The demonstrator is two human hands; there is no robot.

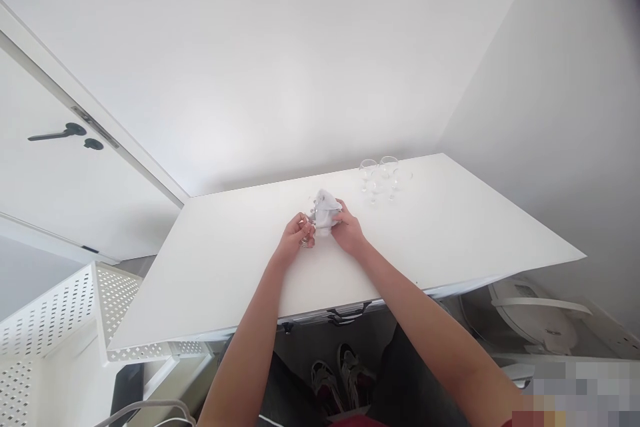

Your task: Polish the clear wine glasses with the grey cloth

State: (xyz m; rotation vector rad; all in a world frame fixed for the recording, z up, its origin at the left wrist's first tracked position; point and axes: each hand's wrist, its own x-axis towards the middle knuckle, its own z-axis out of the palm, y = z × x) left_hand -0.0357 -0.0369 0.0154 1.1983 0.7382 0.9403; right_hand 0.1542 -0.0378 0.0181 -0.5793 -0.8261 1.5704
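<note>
A clear stemmed glass [312, 216] is held above the white table, its bowl largely covered by a pale cloth [327, 208]. Fingers of my left hand [296, 235] are closed round the glass's stem and foot. On the other side, my right hand [349, 228] grips the cloth against the bowl, its thumb in front and fingers partly hidden behind. How much of the glass lies inside the cloth is hidden.
Several clear stemmed glasses [383, 177] stand together near the back edge of the white table [225, 267]. A wall rises behind it. At left are a door with a black handle [57, 132] and a perforated white rack [60, 307]. A white rounded appliance [535, 323] sits at lower right.
</note>
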